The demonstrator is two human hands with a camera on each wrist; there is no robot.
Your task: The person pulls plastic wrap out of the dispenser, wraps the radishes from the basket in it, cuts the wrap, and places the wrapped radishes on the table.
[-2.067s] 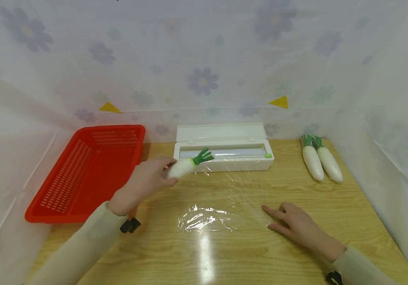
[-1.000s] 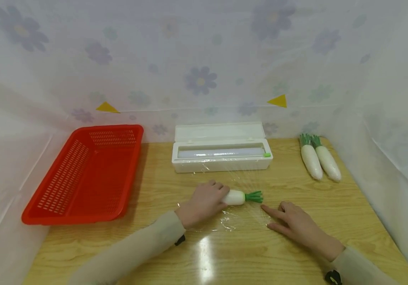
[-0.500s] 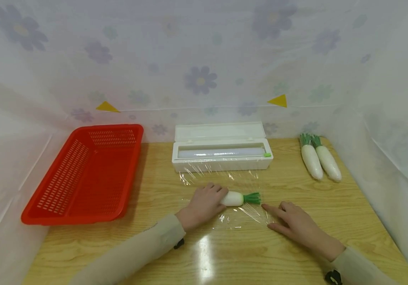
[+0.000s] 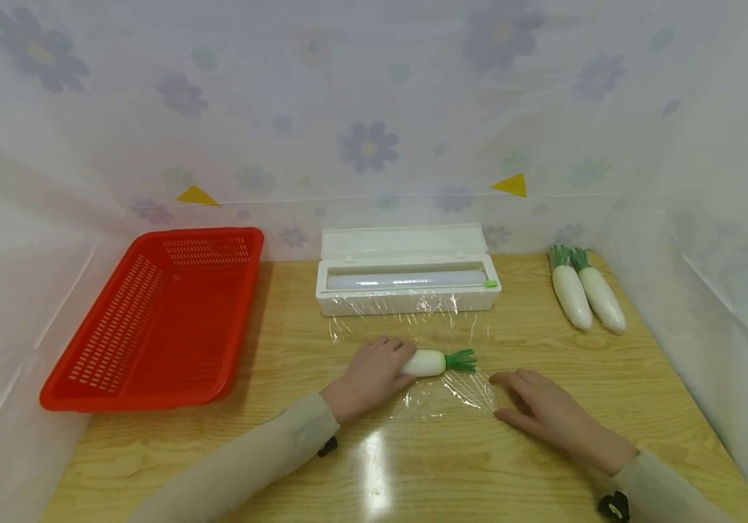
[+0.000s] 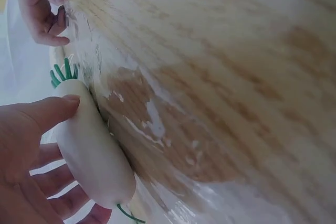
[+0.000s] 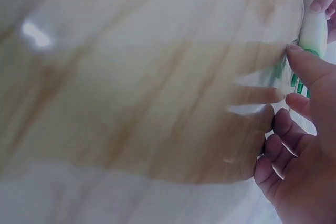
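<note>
In the head view my left hand (image 4: 374,378) holds a white daikon (image 4: 426,362) with green stalks pointing right. In the left wrist view the thumb lies on the daikon (image 5: 92,145), with the other fingers spread along its far side. Clear plastic wrap (image 4: 472,388) stretches under the daikon from a white dispenser box (image 4: 407,301). At the wrap's right edge, my right hand (image 4: 550,410) touches it with the tips of the thumb and index finger, which stand apart. Its other fingers are bent in the right wrist view. The wrap (image 6: 173,108) looks pulled into creases there.
A red plastic basket (image 4: 233,341) stands on the left. Two more daikons, looking wrapped (image 4: 571,298), lie side by side at the back right of the wooden table (image 4: 544,479). The dispenser's lid (image 4: 403,242) is up, showing the roll (image 4: 407,280). A flowered sheet hangs behind.
My left hand has brought the daikon from near the basket rightward and down onto the wrap. The right hand, still until half a second ago, has shifted slightly right; creases gather towards its fingertips.
</note>
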